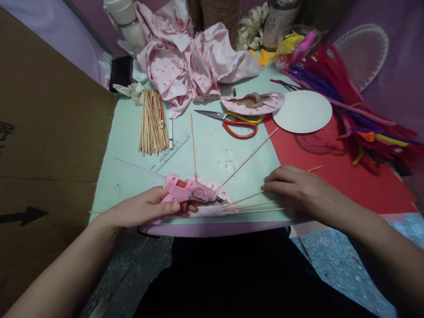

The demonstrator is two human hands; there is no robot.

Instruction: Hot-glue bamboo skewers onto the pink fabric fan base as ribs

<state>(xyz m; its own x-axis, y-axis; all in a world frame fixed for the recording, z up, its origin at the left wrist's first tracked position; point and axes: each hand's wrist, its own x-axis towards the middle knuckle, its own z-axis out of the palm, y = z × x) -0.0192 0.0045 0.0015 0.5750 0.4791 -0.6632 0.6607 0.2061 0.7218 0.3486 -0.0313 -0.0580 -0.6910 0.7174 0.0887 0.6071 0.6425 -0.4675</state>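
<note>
My left hand point(149, 205) is wrapped round a pink hot glue gun point(180, 189), a clear glue stick jutting from its back. The gun's nozzle points right, over a fabric-covered disc point(228, 193) with pink-red dots at the table's front edge. Thin wooden sticks point(247, 160) fan out from this disc; the gun hides part of it. My right hand point(291, 185) is closed with its fingertips on one wooden stick point(314, 168), which passes under the hand. That stick's left end lies at the disc near the nozzle.
Scissors point(240, 129), a ruler point(170, 151), a marker point(171, 131) and a bundle of wooden sticks point(153, 126) lie beyond my hands. Crumpled dotted fabric point(198, 62) and another covered disc point(232, 106) are behind. A white paper plate point(302, 111), red sheet point(357, 185) and pipe cleaners point(351, 95) lie right. Cardboard point(49, 154) stands left.
</note>
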